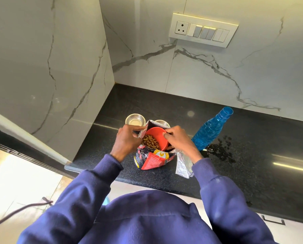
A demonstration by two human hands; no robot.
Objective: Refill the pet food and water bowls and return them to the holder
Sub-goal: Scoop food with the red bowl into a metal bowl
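Note:
A red-and-black pet food bag [153, 160] stands open on the black counter, brown kibble [150, 141] showing inside. My left hand [127, 140] pinches the bag's silver left lip and holds it open. My right hand [179, 140] grips an orange cup [157, 136], tilted down inside the bag's mouth against the kibble. Behind the bag sit two steel bowls: one [135, 119] in full view at the left, the other [163, 122] mostly hidden by the bag. A blue water bottle [209, 129] without a cap stands to the right.
The black granite counter [244, 164] ends at marble walls on the left and behind. A torn silver strip of the bag [182, 164] lies by my right wrist. A switch panel [202, 29] is on the back wall. The counter's front edge is close to my body.

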